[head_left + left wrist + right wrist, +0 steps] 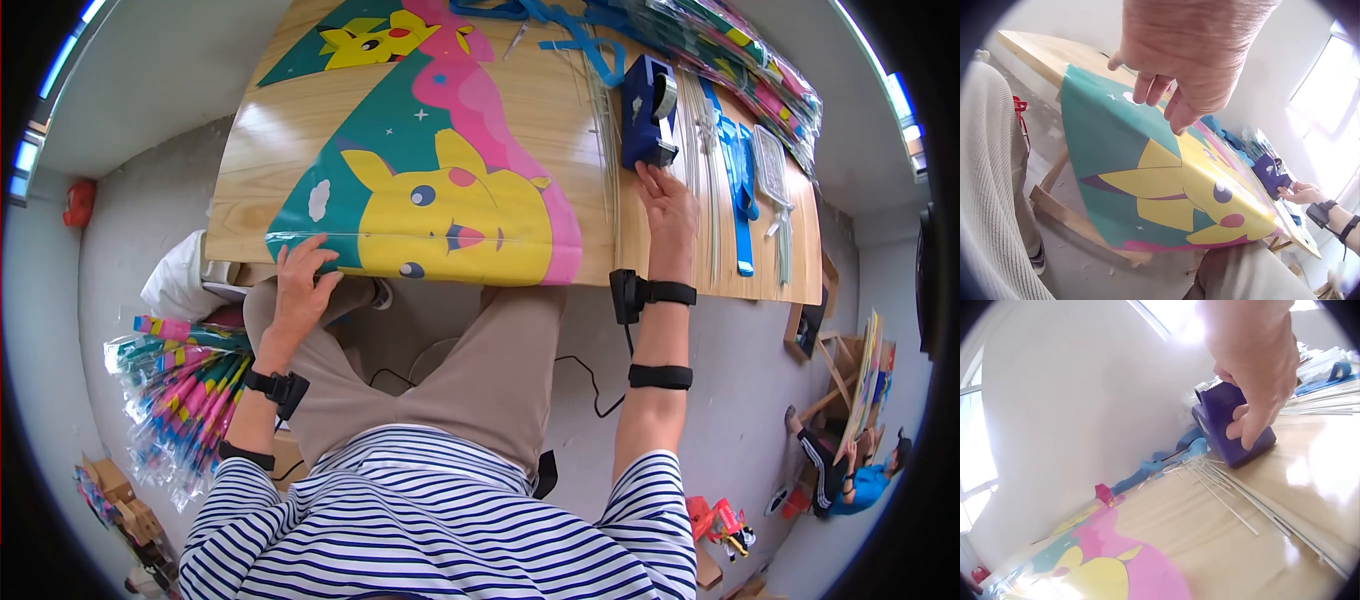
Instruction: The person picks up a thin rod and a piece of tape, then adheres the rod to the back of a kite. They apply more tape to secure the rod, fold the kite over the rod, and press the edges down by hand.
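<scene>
A triangular green, pink and yellow sheet printed with a cartoon face (400,235) lies on the wooden table. Its lower part hangs over the front edge, as the hanging sheet (1107,150) in the left wrist view shows. My left hand (303,283) rests on the sheet's lower left, fingers spread and lightly bent. To the right stands a dark blue tape dispenser (637,105) with a roll in it. My right hand (668,208) has its fingertips right at the dispenser's cutter end. Bent fingers overlap the dispenser (1219,419) in the right wrist view; I cannot tell whether they pinch tape.
Thin white rods (608,150) lie near the dispenser, with blue straps (738,165) and a clear plastic box (769,160) farther right. Another printed sheet (350,45) and bagged bundles (740,50) are at the back. More bundles (185,390) stand at left. A seated person (865,485) works at far right.
</scene>
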Demonstrator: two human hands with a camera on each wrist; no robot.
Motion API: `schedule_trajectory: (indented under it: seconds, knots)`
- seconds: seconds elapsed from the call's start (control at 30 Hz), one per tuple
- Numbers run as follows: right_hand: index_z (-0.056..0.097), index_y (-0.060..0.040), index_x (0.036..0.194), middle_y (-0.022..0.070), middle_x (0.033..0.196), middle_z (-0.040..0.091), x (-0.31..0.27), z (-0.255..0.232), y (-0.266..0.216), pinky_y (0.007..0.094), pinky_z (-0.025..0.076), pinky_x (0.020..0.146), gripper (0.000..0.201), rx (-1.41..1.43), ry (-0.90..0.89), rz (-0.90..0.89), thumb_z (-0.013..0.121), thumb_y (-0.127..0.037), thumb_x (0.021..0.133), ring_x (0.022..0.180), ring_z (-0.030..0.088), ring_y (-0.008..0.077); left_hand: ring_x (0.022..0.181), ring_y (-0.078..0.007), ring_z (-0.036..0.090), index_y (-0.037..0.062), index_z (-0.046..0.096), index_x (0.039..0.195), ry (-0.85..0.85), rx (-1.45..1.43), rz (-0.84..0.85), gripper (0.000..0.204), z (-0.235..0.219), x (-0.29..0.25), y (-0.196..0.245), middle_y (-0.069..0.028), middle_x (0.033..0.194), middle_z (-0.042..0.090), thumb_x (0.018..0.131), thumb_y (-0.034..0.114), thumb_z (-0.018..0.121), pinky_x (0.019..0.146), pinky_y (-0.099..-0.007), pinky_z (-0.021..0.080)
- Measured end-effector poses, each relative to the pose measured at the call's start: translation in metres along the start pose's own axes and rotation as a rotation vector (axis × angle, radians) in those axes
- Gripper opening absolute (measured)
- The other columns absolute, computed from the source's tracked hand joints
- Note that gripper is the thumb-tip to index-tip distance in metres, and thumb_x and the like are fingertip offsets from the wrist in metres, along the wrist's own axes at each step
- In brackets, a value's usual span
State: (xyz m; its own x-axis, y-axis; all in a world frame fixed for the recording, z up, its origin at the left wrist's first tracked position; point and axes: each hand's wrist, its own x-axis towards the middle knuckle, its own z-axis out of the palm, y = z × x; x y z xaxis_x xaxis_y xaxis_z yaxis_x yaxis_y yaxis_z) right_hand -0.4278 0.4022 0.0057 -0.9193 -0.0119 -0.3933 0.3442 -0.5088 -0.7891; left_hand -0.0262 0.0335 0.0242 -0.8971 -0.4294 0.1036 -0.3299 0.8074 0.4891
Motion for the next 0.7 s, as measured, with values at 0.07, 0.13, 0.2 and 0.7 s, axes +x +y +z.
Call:
schedule_trajectory:
  seconds: [0.07,0.13,0.2,0.7]
  knots:
    - [0.059,0.0114,0.094,0.0193,0.089,0.066,0.003,0.003,0.001,0.0422,0.057,0.075,0.01,-0.174,0.09,-0.047,0.061,0.004,0.087,0.078,0.07,0.0358,0.124,-0.0307,0.053,0.0075,0.066,0.104,0.009,-0.006,0.015,0.024,0.0,0.003,0.006,-0.0119,0.132,0.059,0.08,0.009,0.069,0.114,-0.0558,0.023]
    - [0.061,0.0121,0.087,0.017,0.079,0.066,0.012,0.012,0.0,0.0394,0.057,0.065,0.009,-0.44,0.186,-0.156,0.063,0.003,0.085,0.068,0.069,0.033,0.123,-0.031,0.054,0.0069,0.066,0.104,0.024,-0.004,0.03,0.024,0.0,0.006,0.011,-0.0124,0.132,0.059,0.08,0.008,0.069,0.114,-0.054,0.023]
    - [0.061,0.0107,0.078,0.0157,0.07,0.064,0.029,0.006,0.003,0.0397,0.054,0.059,0.013,-0.707,0.219,-0.305,0.065,-0.002,0.08,0.062,0.067,0.0297,0.123,-0.0317,0.054,0.0058,0.065,0.105,0.035,0.004,0.041,0.025,0.0,0.004,0.012,-0.0131,0.131,0.06,0.08,0.007,0.069,0.114,-0.0507,0.025]
    - [0.067,0.002,0.082,0.0056,0.064,0.061,-0.11,0.071,0.043,0.0233,0.038,0.043,0.01,-1.106,-0.702,0.246,0.068,-0.008,0.083,0.047,0.05,0.009,0.125,-0.0285,0.053,0.0066,0.065,0.102,0.063,-0.054,0.301,0.026,0.028,0.02,0.061,-0.0109,0.126,0.061,0.077,0.011,0.07,0.113,-0.0567,0.023]
